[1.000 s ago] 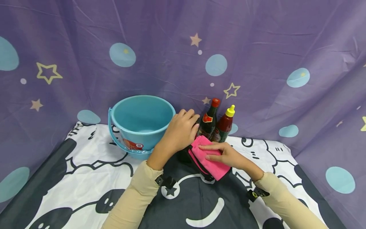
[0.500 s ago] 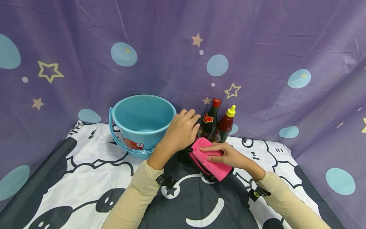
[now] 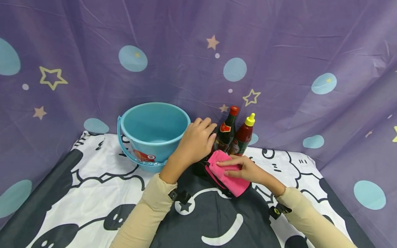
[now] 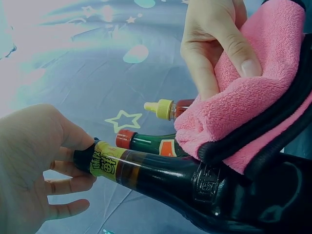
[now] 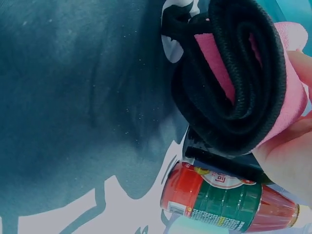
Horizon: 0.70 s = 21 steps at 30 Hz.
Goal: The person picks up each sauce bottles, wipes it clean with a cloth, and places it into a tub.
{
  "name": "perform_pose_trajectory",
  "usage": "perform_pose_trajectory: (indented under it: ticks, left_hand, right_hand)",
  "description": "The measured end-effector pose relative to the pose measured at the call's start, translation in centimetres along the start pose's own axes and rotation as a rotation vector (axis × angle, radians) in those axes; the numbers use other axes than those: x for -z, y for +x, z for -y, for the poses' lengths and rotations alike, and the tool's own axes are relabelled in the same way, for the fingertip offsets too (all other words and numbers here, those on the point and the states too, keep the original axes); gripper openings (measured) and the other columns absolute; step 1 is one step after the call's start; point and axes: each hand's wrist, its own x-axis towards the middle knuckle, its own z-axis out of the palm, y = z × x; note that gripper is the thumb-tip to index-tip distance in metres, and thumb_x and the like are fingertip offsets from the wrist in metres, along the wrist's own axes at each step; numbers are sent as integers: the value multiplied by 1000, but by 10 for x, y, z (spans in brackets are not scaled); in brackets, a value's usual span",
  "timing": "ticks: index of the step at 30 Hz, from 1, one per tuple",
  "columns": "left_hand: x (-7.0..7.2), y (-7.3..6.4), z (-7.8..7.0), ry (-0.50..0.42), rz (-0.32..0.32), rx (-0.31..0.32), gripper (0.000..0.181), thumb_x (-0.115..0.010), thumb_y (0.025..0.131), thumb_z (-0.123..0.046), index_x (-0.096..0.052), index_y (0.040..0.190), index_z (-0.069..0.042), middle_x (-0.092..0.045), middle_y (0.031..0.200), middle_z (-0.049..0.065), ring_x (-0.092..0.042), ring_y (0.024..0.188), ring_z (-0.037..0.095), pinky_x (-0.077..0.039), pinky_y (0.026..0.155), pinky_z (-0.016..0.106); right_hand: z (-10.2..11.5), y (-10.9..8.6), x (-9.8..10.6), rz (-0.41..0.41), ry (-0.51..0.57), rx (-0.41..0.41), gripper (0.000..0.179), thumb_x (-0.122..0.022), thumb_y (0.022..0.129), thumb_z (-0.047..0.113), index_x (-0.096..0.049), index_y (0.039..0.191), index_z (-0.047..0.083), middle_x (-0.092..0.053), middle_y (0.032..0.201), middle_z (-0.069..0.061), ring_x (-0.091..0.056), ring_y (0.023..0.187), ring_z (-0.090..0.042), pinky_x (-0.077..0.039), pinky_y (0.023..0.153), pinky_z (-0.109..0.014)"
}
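My left hand (image 3: 196,143) pinches the black cap of a dark sauce bottle (image 4: 156,178) between thumb and fingers. A yellow label wraps the bottle's neck, and the body looks nearly black. In the head view my left hand and the cloth hide most of it. With my right hand (image 3: 249,169) I grip a folded pink cloth (image 3: 231,181) with black edging, held against the bottle's side. The right wrist view shows the cloth's rolled layers (image 5: 234,73) end-on.
Behind the cloth stand a red-capped dark bottle (image 3: 226,132) and a red sauce bottle (image 3: 244,136) with a yellow nozzle. A blue bucket (image 3: 155,148) stands to the left. A purple curtain (image 3: 279,51) hangs behind the cartoon-print cover (image 3: 90,193).
My right hand and the pink cloth have shifted slightly down along the bottle, toward me. The left hand stays on the cap.
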Motion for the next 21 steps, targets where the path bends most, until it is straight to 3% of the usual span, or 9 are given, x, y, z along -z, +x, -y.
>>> perform_pose_trajectory:
  ticks: [5, 13, 21]
  left_hand:
    - [-1, 1, 0, -3, 0, 1, 34, -58, 102, -21, -68, 130, -3, -64, 118, 11, -56, 103, 29, -51, 92, 45]
    - [-2, 0, 0, -2, -1, 2, 34, -59, 102, -21, -68, 130, -3, -64, 118, 11, -57, 104, 30, -51, 93, 45]
    - [-1, 0, 0, 12, -8, 1, 34, -59, 102, -21, -69, 129, -3, -64, 117, 11, -58, 103, 30, -52, 92, 45]
  right_hand:
    - [1, 0, 2, 22, 18, -1, 40, -76, 91, 9, -70, 130, 8, -70, 119, -10, -60, 105, -10, -57, 82, -27]
    - [-4, 0, -2, 59, -5, 15, 35, -76, 90, 9, -74, 125, 10, -70, 129, -11, -58, 119, -17, -55, 93, -29]
    - [-1, 1, 1, 99, -7, -12, 35, -77, 90, 8, -74, 125, 10, -67, 130, -12, -58, 115, -19, -55, 91, -29]
